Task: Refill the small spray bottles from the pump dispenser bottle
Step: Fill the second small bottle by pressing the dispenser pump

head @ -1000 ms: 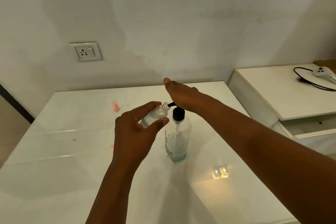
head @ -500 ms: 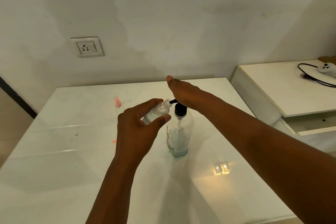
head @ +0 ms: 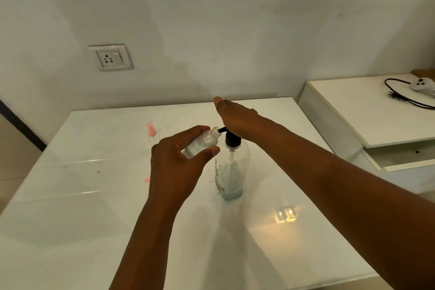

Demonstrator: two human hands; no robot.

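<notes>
Glossy white table [head: 98,207] under a plain pale wall, and on it stands the clear plastic pump bottle [head: 231,172] with its black pump head. Right hand [head: 237,117] lies flat, fingers straight, pressing that pump. Left hand [head: 179,167] curls round the small clear spray bottle [head: 204,142], tilted, uncapped neck at the black spout.

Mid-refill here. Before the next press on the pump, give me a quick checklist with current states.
1. Small bottle uncapped, mouth at the nozzle: ok.
2. Left hand has a firm grip on the small bottle: ok.
3. Right hand on the pump head: ok.
4. Pump bottle upright on the table: ok.
5. Liquid left in the pump bottle: ok, low.
6. Small bottle's fill level: cannot tell.
</notes>
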